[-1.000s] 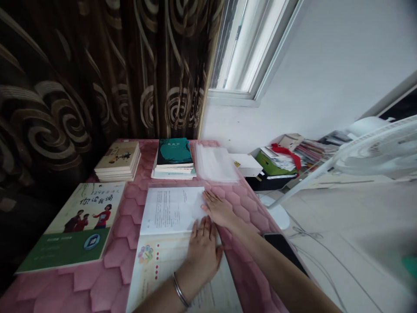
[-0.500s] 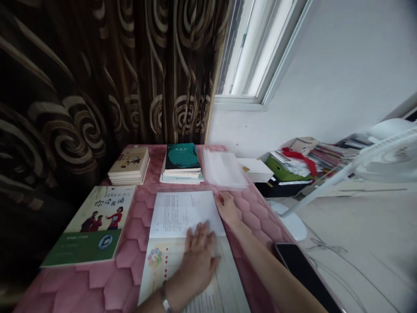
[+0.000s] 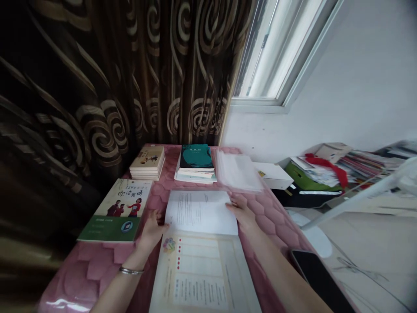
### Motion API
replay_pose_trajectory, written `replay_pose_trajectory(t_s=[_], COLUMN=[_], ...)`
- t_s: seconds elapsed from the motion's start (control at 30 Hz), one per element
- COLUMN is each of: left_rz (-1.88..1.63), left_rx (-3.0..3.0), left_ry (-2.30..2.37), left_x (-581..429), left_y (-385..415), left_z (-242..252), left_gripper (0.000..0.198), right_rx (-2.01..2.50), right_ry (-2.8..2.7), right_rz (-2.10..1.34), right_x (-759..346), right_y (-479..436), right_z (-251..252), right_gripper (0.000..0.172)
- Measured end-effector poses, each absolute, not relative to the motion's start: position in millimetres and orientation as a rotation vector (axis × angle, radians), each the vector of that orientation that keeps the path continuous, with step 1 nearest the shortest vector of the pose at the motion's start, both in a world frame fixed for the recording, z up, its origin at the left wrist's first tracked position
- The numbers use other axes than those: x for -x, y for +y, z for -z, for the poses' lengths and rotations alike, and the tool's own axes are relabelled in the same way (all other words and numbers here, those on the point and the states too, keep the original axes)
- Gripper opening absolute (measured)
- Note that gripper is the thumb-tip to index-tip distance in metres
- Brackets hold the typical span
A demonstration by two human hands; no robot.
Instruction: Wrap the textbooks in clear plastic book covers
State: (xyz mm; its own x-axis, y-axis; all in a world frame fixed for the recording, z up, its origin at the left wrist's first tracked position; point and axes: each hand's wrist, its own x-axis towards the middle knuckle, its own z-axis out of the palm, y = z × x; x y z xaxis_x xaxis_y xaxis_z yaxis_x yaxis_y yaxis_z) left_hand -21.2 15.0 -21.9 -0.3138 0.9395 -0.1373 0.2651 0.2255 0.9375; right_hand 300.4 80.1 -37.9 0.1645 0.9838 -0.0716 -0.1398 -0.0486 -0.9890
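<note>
An open book (image 3: 202,261) lies before me on the pink padded tabletop, with a white printed page at the far side and a cream page with red dots nearer. My left hand (image 3: 152,229) grips the left edge of the far half, thumb on the page and fingers outside the edge. On the opposite edge, my right hand (image 3: 243,212) holds the far half the same way, its fingertips partly hidden under it. A strip of clear plastic shows along the book's far edge. Left of it lies a green and cream book (image 3: 114,213).
Behind are a stack of tan books (image 3: 146,163), a stack topped by a teal book (image 3: 197,157) and clear plastic sheets (image 3: 239,171). A phone (image 3: 319,278) lies at the right edge. Beyond stand a white box (image 3: 273,174) and a white fan (image 3: 358,200).
My left hand has left the near page, where it lay flat, and moved to the book's left edge. My right hand stays at the right edge. The view has shifted left.
</note>
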Motion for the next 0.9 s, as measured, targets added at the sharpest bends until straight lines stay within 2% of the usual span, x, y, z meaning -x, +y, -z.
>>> replay_pose_trajectory(t_s=[0.13,0.27,0.4,0.53,0.73,0.9], left_rz=[-1.171,-1.321,-1.389,-1.342,-1.368,-1.448], left_rx=[-1.140,-1.100,-1.127,-1.157,-1.248,-1.268], left_ry=[1.473,1.187,1.008,1.036,1.204,1.192], left_x=[20,16,15,19,14,6], left_y=[19,14,1,-11,-13,-7], left_z=[8,-5,-5,9,15,11], left_gripper=[0.056,0.058,0.070,0.083,0.068,0.066], right_rx=[1.118,1.067,1.070,1.077,1.099,1.193], right_ry=[-0.903,-1.021,-1.129,-1.198,-1.361,-1.386], right_rz=[-1.184,-1.167,-1.148,-1.172,-1.090,-0.939], right_x=[-299,-302,-308,-319,-328,-323], right_y=[63,44,24,3,-15,-15], right_z=[24,9,5,15,20,14], right_gripper=[0.054,0.053,0.051,0.056,0.058,0.076])
